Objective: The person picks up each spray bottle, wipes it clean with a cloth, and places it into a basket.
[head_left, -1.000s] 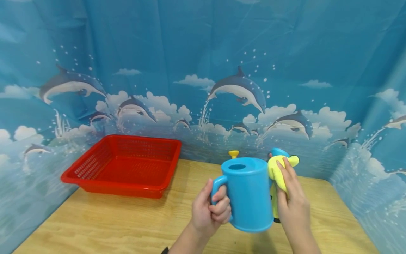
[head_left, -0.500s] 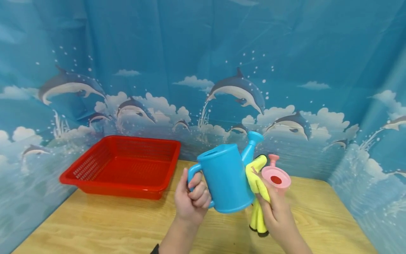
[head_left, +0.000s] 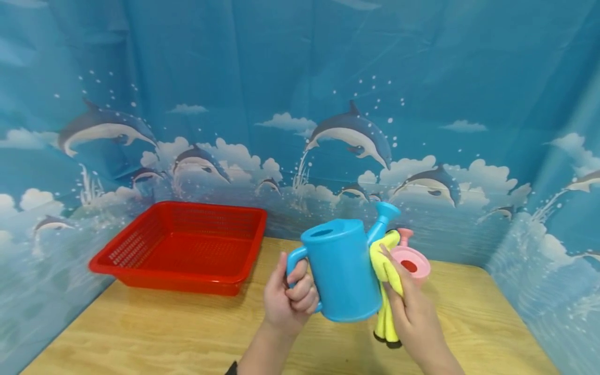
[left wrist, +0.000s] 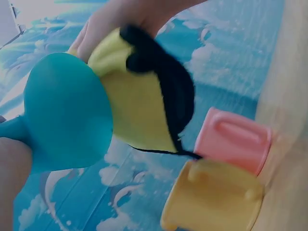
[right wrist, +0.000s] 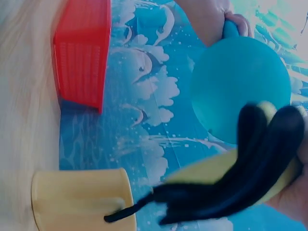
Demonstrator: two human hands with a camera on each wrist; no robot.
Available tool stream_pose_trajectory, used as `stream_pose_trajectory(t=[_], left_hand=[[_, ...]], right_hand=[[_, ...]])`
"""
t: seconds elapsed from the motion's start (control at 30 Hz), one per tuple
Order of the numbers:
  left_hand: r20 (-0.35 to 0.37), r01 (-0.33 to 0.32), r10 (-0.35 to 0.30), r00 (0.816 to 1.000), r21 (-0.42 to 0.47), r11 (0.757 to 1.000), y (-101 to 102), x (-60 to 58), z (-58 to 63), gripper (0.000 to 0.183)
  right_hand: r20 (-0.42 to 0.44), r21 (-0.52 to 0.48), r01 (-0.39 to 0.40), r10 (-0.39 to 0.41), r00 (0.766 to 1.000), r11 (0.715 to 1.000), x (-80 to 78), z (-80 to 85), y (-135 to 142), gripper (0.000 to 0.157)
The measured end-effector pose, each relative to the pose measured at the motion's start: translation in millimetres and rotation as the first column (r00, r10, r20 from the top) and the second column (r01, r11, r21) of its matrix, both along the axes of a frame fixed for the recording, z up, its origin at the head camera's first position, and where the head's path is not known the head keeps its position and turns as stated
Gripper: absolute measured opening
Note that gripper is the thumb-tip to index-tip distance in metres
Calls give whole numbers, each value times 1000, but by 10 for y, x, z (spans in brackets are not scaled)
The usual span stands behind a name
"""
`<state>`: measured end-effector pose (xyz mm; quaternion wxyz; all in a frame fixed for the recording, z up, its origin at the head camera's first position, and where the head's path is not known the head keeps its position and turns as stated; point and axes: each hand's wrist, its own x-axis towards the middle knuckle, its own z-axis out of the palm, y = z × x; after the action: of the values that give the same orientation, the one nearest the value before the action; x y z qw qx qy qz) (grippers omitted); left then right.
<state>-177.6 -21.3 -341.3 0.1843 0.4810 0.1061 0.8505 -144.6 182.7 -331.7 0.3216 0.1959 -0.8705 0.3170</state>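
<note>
Held up above the table is a blue watering can (head_left: 344,276), slightly tilted, its spout pointing up to the right. My left hand (head_left: 291,297) grips it by the handle, fingers curled round. With my right hand (head_left: 414,315) I hold a yellow cloth (head_left: 386,265) with black edging against the can's right side, by the base of the spout. The cloth's lower end hangs free. Behind that hand a pink watering can (head_left: 419,262) is partly covered. The left wrist view shows a yellow watering can (left wrist: 211,197) beside the pink one; in the head view it is hidden.
A red perforated plastic basket (head_left: 169,278) stands at the back left of the wooden table (head_left: 178,333). Behind and beside the table hangs a blue curtain (head_left: 262,78) printed with dolphins.
The blue watering can has turned and tilted, so its spout now shows fully, and shifted left overall, slightly back right lately. The cloth moved with it. The pink watering can has come into view.
</note>
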Motion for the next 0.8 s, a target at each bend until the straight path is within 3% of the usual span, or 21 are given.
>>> stream_pose_trajectory(t=[0.1, 0.2, 0.27, 0.53, 0.8], left_hand=[[-47, -3, -1, 999, -91, 996, 102, 40, -30, 40], [-87, -20, 6, 996, -170, 985, 169, 70, -52, 40], [-99, -30, 11, 995, -186, 982, 178, 73, -60, 40], [-22, -41, 38, 999, -159, 986, 103, 7, -79, 40], [31, -131, 133, 991, -54, 990, 8, -68, -81, 42]], right_hand=[[0, -32, 132, -132, 991, 991, -29, 22, 73, 54], [12, -94, 211, -211, 977, 973, -42, 48, 127, 55], [14, -118, 222, -222, 975, 968, -38, 59, 139, 54], [-26, -131, 73, -77, 997, 989, -51, -17, 49, 34], [85, -250, -108, 133, 987, 962, -11, -77, -37, 37]])
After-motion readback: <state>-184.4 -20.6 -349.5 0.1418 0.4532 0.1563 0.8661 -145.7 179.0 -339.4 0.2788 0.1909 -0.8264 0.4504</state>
